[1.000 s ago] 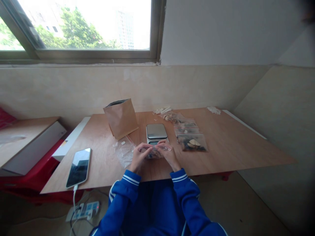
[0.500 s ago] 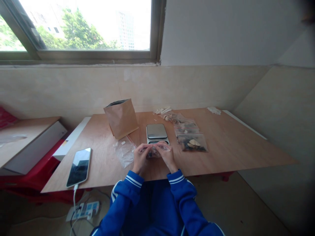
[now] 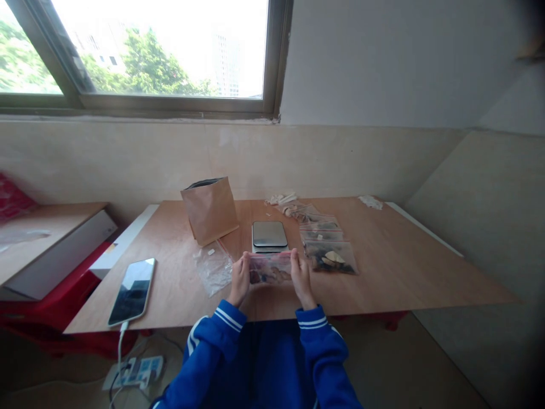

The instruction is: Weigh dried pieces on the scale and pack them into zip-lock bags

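Observation:
A clear zip-lock bag (image 3: 271, 269) with a reddish top strip and brown and dark pieces inside is stretched between my hands. My left hand (image 3: 240, 278) pinches its left top corner. At the right top corner, my right hand (image 3: 301, 276) is closed on it. Just beyond the bag stands a small kitchen scale (image 3: 269, 233) with a bare metal plate; its front is partly hidden. To the right, another filled zip-lock bag (image 3: 331, 258) lies flat, with several more behind it. A crumpled clear plastic bag (image 3: 213, 267) lies left of my left hand.
An upright brown paper pouch (image 3: 209, 211) stands open at the back left. A phone (image 3: 133, 291) on a white cable lies near the table's left edge. White gloves or cloth (image 3: 370, 202) lie at the back right. A power strip (image 3: 135, 370) is on the floor.
My hands have moved apart from the middle of the bag's top to its two corners. The bag now hangs spread and flat, its contents showing. The view has shifted slightly.

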Available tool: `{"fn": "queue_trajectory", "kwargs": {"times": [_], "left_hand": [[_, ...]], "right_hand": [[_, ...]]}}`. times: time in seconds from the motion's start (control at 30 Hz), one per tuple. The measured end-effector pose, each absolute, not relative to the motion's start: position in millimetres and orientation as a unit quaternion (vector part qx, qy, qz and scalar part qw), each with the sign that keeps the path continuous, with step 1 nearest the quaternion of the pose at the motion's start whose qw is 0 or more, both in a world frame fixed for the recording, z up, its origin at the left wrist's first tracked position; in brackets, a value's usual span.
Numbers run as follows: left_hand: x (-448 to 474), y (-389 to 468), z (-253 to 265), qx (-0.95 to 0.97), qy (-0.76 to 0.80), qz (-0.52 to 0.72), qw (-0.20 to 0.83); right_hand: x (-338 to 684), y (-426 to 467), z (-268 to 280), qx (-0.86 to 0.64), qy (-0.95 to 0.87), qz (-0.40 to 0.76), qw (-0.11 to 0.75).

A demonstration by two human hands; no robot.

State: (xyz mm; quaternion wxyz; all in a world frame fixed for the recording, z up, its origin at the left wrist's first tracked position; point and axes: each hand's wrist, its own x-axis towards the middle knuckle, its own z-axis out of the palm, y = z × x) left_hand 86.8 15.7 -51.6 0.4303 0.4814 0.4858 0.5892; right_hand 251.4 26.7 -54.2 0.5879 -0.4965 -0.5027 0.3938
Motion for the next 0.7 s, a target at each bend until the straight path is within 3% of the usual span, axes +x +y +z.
{"fn": "queue_trajectory", "kwargs": {"times": [0.2, 0.5, 0.7], "left_hand": [[90, 21, -39, 0.433, 0.531, 0.613, 0.393], [87, 19, -24, 0.515, 0.468, 0.558, 0.453], [46, 37, -2, 0.499, 0.526, 0.615, 0.309]], "right_hand": [[250, 22, -51, -0.470, -0.502, 0.444, 0.575], [322, 21, -47, -0.574, -0.475, 0.323, 0.583], [437, 25, -57, -0.690, -0.472, 0.135, 0.532]]}}
